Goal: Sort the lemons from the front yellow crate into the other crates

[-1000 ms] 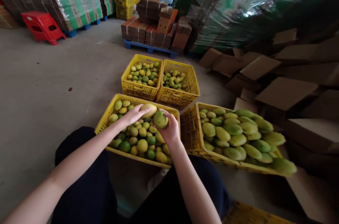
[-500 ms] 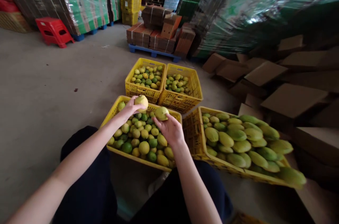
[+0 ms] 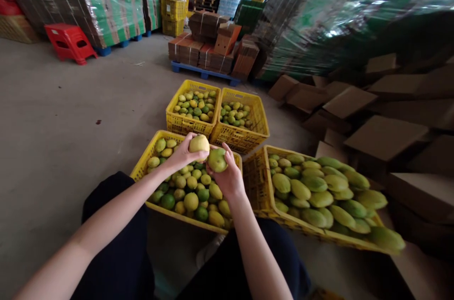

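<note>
My left hand (image 3: 186,153) is closed round a pale yellow lemon (image 3: 199,144). Close beside it, my right hand (image 3: 230,174) grips a greener lemon (image 3: 217,160) between thumb and fingers. Both hands are above a yellow plastic crate (image 3: 142,160) that stands between my knees. Inside that crate lie many lemons (image 3: 191,201), from yellow to dark green. The two held lemons are nearly touching; whether they touch I cannot tell.
Two more yellow crates (image 3: 241,137) with lemons stand just beyond. To the right, a crate (image 3: 262,177) is heaped with long green papayas (image 3: 321,198). Cardboard boxes (image 3: 386,136) pile up further right. A red stool (image 3: 71,42) and a blue pallet (image 3: 204,73) of flattened cartons stand farther back.
My left hand has moved right with its lemon, closer to my right hand. The lemon in my right hand has turned and sits slightly lower.
</note>
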The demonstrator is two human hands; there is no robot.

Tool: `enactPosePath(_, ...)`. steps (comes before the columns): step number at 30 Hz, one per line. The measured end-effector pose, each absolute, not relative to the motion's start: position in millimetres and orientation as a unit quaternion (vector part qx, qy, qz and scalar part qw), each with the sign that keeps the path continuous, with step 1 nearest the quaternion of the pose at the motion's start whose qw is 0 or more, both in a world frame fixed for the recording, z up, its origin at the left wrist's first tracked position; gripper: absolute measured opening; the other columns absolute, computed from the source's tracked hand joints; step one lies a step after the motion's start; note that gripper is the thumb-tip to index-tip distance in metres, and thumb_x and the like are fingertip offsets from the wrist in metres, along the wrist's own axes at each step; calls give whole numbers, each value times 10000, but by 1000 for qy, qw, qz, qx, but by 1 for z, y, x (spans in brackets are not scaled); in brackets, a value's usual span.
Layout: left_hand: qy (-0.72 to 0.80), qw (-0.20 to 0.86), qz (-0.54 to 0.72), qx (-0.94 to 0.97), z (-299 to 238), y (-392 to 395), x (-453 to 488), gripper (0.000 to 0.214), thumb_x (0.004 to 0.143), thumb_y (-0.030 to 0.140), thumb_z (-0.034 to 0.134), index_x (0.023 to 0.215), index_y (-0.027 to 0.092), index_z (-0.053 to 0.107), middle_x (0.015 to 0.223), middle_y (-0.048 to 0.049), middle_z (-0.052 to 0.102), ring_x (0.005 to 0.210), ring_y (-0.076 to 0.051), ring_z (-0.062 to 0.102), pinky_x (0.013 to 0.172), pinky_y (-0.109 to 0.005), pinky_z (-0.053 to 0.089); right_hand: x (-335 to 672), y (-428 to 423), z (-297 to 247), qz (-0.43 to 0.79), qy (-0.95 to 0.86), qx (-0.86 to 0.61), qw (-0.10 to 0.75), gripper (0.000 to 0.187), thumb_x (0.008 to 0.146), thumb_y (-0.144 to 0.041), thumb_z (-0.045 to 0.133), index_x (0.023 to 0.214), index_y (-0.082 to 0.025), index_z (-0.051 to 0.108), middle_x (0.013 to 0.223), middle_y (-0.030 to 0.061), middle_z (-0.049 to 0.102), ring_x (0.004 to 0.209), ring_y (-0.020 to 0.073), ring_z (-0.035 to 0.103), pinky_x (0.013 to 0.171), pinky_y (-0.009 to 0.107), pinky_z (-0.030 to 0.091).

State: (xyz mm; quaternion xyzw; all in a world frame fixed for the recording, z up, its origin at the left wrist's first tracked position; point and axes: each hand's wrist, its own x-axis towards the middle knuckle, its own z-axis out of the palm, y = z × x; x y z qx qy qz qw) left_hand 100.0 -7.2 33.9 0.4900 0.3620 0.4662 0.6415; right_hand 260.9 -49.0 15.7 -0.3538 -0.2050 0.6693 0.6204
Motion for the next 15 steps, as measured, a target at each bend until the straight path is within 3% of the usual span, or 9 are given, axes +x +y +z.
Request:
enactPosePath(3, 357, 622, 455, 527, 30, -7, 99, 509, 593, 187, 901, 991, 212, 583, 921, 6, 648, 869, -166, 642, 764, -232, 519, 262, -50, 18, 588, -264, -386, 659, 389, 658, -288, 869, 982, -294, 652, 1081, -20, 741, 897, 176, 678, 687, 267, 557)
enactPosePath(7, 361, 625, 442, 534, 27, -6, 96, 555, 583, 174, 912, 1018, 225, 571, 998, -9, 630, 914, -178, 641, 801, -246, 530, 274, -51, 24, 433, -373, -468, 674, 457, 634, -143, 882, 1028, -295, 708, 994, -39, 727, 891, 145, 637, 801, 242, 525)
enactPosePath(11, 359, 600, 445, 560, 28, -2, 93, 539, 590, 211, 923, 1061, 222, 662, 1176, -58, 615, 1045, -221, 637, 857, -278, 531, 281, -48, 24, 423, -388, -454, 681, 582, 568, -100, 907, 1079, -284, 701, 1067, -23, 730, 949, 169, 656, 866, 274, 530)
enactPosePath(15, 333, 639, 455, 523, 25, 3, 93, 617, 547, 236, 949, 1120, 207, 722, 1232, -78, 673, 1136, -270, 629, 994, -346, 490, 274, -44, 13, 445, -405, -421, 678, 579, 548, -190, 948, 1034, -278, 645, 1070, -18, 728, 947, 178, 677, 866, 308, 552)
